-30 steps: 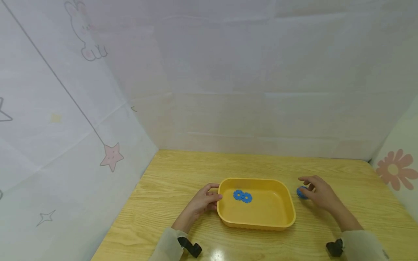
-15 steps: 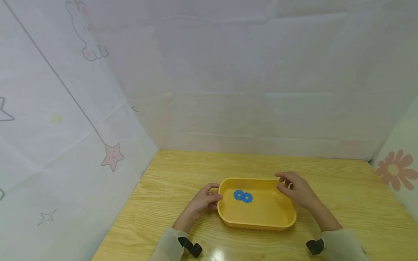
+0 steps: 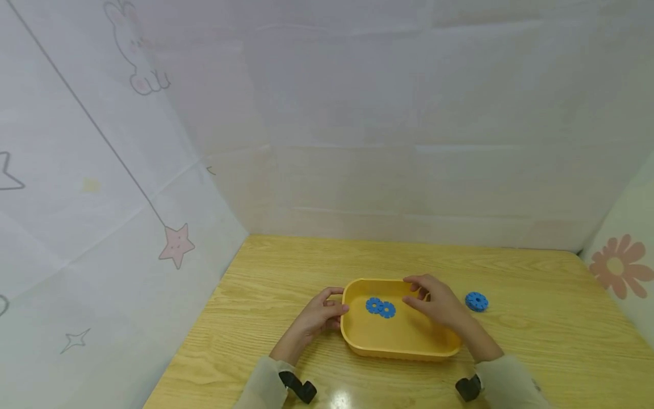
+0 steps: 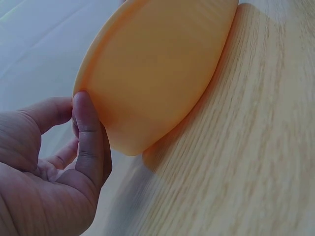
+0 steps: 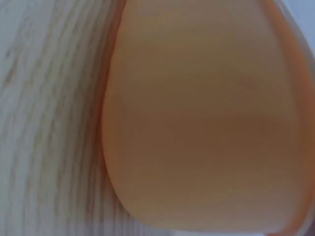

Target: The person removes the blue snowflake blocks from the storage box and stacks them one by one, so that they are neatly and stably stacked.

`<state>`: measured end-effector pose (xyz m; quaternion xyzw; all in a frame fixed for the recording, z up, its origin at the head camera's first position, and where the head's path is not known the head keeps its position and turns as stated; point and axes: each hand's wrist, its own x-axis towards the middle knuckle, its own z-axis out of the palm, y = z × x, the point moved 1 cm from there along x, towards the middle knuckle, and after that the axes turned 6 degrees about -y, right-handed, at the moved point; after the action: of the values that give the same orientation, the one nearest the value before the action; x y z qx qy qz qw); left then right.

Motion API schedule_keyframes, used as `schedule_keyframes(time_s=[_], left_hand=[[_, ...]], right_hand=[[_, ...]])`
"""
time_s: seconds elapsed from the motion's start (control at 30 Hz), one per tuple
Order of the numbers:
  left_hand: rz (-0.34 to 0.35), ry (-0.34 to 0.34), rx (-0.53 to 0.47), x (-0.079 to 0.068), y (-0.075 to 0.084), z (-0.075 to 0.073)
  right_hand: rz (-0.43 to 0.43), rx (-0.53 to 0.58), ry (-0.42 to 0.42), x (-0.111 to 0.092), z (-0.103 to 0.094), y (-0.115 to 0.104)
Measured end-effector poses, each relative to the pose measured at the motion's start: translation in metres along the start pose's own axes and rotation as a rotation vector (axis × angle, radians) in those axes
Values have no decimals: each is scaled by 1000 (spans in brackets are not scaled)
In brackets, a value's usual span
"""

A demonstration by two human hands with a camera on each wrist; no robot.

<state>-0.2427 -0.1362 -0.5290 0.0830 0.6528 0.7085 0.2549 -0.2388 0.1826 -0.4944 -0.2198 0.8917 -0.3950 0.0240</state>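
Observation:
A yellow plastic basin (image 3: 403, 341) stands on the table, with two blue flower-shaped discs (image 3: 387, 309) on its floor, touching or overlapping. My left hand (image 3: 319, 315) grips the basin's left rim between thumb and fingers; the left wrist view shows that hand (image 4: 64, 162) pinching the basin wall (image 4: 152, 64). Over the right part of the basin hovers my right hand (image 3: 436, 301), fingers bent and thumb apart from them, nothing seen between them. The right wrist view is mostly filled by the blurred outer basin wall (image 5: 202, 118).
To the right of the basin, a small stack of blue flower-shaped discs (image 3: 477, 301) lies on the wooden table (image 3: 541, 318). A pale sheet (image 3: 337, 182) with printed figures hangs behind the table and along its sides.
My right hand has moved left, from the blue disc stack over the basin's right rim to above its inside. The stack is now uncovered. My left hand stays on the rim.

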Motion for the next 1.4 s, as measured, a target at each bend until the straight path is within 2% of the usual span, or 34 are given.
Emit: schedule_keyframes(time_s=[0.17, 0.3, 0.4, 0.63, 0.77, 1.0, 1.27, 1.4], left_hand=[[-3, -5, 5, 1, 0, 0], [-2, -7, 1, 1, 0, 0], [5, -8, 1, 1, -1, 0], [-1, -7, -4, 1, 0, -1], [-1, -8, 6, 1, 0, -1], [-5, -13, 4, 1, 1, 0], [-8, -14, -4, 1, 1, -1], [-4, -20, -3, 2, 1, -2]], right_hand=[[34, 32, -42, 4, 10, -1], [22, 36, -73, 7, 17, -3], [0, 17, -107, 9, 21, -4], [58, -11, -178, 14, 30, -6], [62, -54, -207, 17, 37, -5], [217, -56, -222, 16, 47, -9], [250, -134, -231, 18, 54, -6], [241, -166, -213, 18, 55, -6]])
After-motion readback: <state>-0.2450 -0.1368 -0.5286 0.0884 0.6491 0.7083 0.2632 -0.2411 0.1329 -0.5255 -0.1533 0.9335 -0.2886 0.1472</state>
